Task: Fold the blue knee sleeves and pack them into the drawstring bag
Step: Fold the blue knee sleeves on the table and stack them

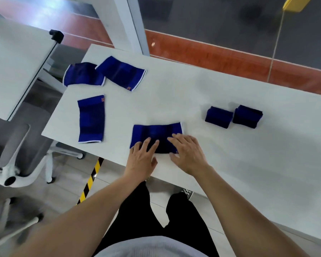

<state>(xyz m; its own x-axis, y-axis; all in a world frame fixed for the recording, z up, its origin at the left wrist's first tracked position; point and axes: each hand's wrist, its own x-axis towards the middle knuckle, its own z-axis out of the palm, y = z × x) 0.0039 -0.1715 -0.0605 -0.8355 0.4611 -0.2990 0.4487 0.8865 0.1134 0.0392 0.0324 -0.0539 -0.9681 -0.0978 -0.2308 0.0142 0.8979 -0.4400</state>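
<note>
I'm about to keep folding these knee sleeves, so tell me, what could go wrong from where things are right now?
1. The sleeve under both hands lies close to the table's near edge; a fold pulled toward you might drag it off.
2. The far-left sleeve sits at the table's left edge and might slip off if nudged.
3. The two folded bundles sit loose and could spring open. No drawstring bag is in view.

No text could be read anywhere. Small orange marks stood near the white-trimmed edges of three flat blue knitted knee sleeves: one far [128,88], one at the left [102,99], and one under the hands [176,152], but all were too blurred to make out.
</note>
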